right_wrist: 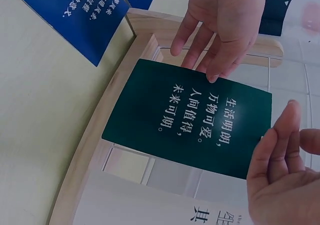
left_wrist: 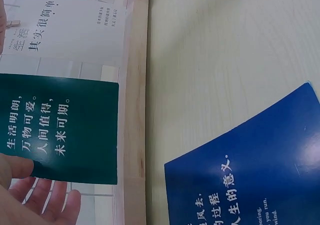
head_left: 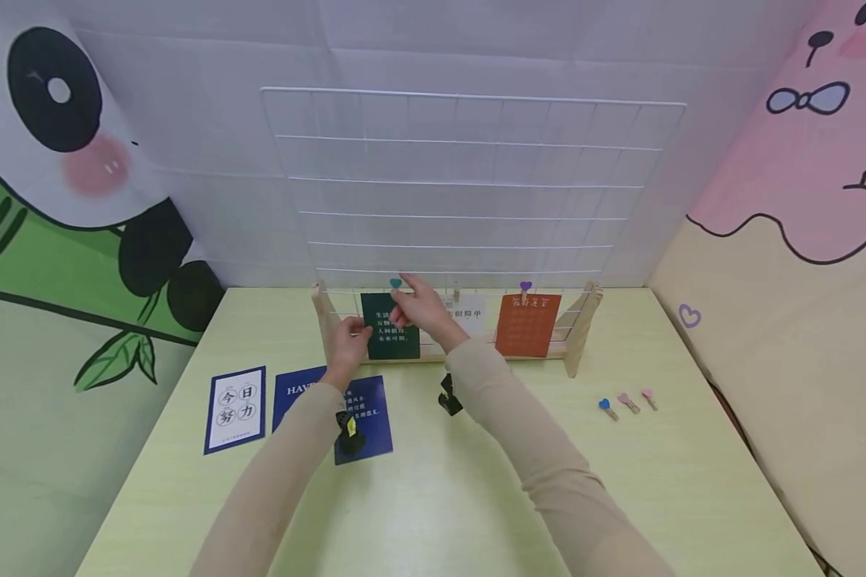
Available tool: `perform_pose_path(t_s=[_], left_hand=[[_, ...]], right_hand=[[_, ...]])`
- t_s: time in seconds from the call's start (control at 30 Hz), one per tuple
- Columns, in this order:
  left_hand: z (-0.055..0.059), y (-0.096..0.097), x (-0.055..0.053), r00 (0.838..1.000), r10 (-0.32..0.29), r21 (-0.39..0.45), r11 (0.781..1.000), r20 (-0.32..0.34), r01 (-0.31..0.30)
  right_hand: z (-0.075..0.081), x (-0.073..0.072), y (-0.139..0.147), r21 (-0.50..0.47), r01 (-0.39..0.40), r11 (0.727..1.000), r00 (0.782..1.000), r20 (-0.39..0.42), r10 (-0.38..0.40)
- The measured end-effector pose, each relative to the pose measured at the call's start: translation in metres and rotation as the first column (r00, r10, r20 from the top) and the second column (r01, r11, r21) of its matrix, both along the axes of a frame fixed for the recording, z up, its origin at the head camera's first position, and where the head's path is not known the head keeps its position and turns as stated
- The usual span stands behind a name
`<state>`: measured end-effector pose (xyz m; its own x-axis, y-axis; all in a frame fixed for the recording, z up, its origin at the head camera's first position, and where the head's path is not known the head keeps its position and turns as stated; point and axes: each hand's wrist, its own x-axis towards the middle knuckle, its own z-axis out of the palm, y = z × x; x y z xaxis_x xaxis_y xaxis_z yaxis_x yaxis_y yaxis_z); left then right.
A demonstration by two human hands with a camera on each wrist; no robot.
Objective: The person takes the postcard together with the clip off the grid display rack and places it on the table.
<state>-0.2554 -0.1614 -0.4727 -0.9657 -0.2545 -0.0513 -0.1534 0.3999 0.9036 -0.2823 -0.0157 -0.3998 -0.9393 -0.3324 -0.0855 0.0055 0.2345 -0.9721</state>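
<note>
A dark green card with white lettering stands against the white wire grid. Thumb and fingers of my left hand pinch its left edge. At its top edge, my right hand has curled fingers around a small clothespin with a teal heart; in the right wrist view those fingers largely hide the pin. Beside the green card hangs a white card under a plain clothespin. Farther right, an orange card hangs from a clothespin with a purple heart.
A wooden base supports the grid. On the table at left lie a blue-bordered white card and two blue cards, one partly under my left wrist. A blue-heart clothespin and two pink ones lie at right.
</note>
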Motion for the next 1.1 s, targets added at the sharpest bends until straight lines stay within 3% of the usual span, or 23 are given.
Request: perform_pose_path(t_s=[0.43,0.73,1.1], left_hand=[[0.0024,0.0018,0.0001,0.999,0.021,-0.043,0.999,0.028,-0.020],[0.0030,0.0012,-0.0005,1.000,0.020,-0.058,0.998,0.003,-0.020],[0.0023,0.0007,-0.0008,1.000,0.011,-0.062,0.998,0.003,-0.011]], right_hand=[[-0.0033,-0.0022,-0.0040,0.015,0.081,0.997,0.996,-0.028,-0.081],[-0.0041,-0.0045,-0.0059,-0.063,0.154,0.986,0.985,-0.070,-0.158],[-0.0026,-0.0054,-0.0058,-0.009,0.189,0.982,0.972,-0.136,-0.189]])
